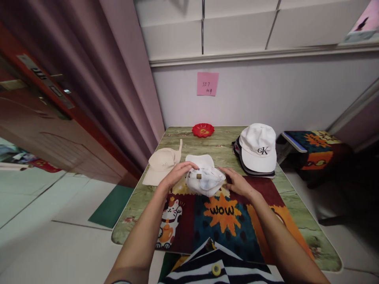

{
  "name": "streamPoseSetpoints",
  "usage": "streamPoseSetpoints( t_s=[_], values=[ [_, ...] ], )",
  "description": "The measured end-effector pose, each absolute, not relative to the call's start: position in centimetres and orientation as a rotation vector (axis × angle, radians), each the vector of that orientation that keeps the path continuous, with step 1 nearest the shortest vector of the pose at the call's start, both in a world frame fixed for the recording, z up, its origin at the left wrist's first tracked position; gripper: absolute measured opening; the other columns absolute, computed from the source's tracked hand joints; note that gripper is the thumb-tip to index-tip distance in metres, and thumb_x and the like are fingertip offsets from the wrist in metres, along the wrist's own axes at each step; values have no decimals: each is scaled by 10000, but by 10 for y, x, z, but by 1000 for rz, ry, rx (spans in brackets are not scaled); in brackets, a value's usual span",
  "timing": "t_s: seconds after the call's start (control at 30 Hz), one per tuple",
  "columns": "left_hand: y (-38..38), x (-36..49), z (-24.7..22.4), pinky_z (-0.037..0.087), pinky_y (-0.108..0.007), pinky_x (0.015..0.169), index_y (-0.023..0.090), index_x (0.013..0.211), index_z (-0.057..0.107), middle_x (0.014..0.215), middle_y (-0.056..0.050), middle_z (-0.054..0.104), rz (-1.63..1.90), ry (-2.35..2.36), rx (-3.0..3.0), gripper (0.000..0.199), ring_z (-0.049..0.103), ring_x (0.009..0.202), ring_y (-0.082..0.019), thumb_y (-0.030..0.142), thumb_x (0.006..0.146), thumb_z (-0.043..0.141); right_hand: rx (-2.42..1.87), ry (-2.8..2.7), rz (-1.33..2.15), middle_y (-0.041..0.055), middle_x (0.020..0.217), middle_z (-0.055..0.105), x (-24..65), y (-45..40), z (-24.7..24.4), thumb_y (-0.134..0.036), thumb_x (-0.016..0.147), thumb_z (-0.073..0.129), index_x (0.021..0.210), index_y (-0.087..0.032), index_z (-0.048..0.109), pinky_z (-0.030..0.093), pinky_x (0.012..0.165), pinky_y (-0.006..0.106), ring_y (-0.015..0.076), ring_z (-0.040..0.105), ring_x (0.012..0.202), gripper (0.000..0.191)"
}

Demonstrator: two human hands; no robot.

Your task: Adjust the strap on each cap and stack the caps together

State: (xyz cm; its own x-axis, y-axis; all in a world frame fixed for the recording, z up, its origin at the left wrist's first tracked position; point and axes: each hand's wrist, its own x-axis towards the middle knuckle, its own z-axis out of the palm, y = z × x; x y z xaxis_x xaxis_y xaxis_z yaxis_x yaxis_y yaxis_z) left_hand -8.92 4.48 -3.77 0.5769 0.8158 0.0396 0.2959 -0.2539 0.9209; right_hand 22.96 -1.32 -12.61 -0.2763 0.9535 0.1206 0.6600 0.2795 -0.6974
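Note:
A white baseball cap point(204, 183) is between my hands over the patterned mat. Its brim points away from me, and the back strap with a small brownish buckle faces up. My left hand point(180, 173) grips the cap's left side, fingers over the edge by the brim. On the opposite side, my right hand point(237, 182) has its fingers and thumb around the cap's right edge. A beige cap point(162, 163) lies to the left with its strap sticking up. To the right is a stack of caps, topped by a white cap with dark letters point(257, 144); darker ones show underneath.
The green wood-patterned table point(174, 138) carries a colourful mat point(204, 232) with a cat and "WOW" print. At the back sits a red scalloped dish point(203, 130). A pink note point(207, 83) is on the wall. A stool point(316, 146) stands right, a door point(38, 102) left.

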Motion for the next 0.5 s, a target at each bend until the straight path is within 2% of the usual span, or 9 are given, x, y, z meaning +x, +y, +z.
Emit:
streamPoseSetpoints(
  t_s=[0.07,0.13,0.2,0.3,0.37,0.43,0.5],
  values=[
    [49,-100,-46,389,-431,1137,177,1139,723,1304,-100,681,683,996,1915,404,583,1264,-281,185,799,505,-1426,-2019,698,99,1483,534,223,-11,-131,-97,721,650,1503,-289,494,411,1125,453,288,512,1354,821],
    [52,-107,-56,308,-474,1203,206,1225,704,1436,-97,604,610,1079,2075,562,508,1370,-292,111,698,530,-1431,-2001,661,110,1477,534,218,-7,-133,-101,764,627,1413,-283,601,411,1127,452,285,505,1367,675],
    [54,-110,-65,274,-511,1217,231,1186,730,1464,-92,586,523,1131,2185,570,481,1400,-301,86,664,555,-1432,-1973,631,123,1461,544,214,-2,-132,-123,817,607,1297,-270,695,410,1128,456,285,508,1369,509],
    [54,-106,-65,330,-514,1183,222,981,779,1278,-91,713,544,1078,2138,320,544,1338,-305,131,730,603,-1389,-1932,617,126,1450,550,211,3,-125,-179,863,606,1159,-262,763,403,1130,477,292,527,1352,345],
    [52,-101,-56,390,-477,1144,207,945,777,1147,-84,762,635,982,2010,201,600,1271,-298,208,796,641,-1326,-1902,644,123,1442,561,211,2,-116,-226,867,631,1035,-253,789,394,1129,493,304,535,1342,232],
    [48,-95,-40,463,-422,1071,189,981,769,1086,-81,776,742,894,1841,201,663,1163,-280,289,823,694,-1224,-1830,734,115,1403,601,211,-3,-103,-298,873,660,965,-242,785,388,1128,496,308,550,1322,165],
    [42,-88,-23,534,-357,947,168,1010,758,1026,-79,784,866,817,1644,267,716,1007,-248,346,812,752,-1107,-1667,913,91,1318,669,209,-9,-88,-371,891,668,1033,-246,765,407,1112,472,291,592,1267,213]
  ],
)
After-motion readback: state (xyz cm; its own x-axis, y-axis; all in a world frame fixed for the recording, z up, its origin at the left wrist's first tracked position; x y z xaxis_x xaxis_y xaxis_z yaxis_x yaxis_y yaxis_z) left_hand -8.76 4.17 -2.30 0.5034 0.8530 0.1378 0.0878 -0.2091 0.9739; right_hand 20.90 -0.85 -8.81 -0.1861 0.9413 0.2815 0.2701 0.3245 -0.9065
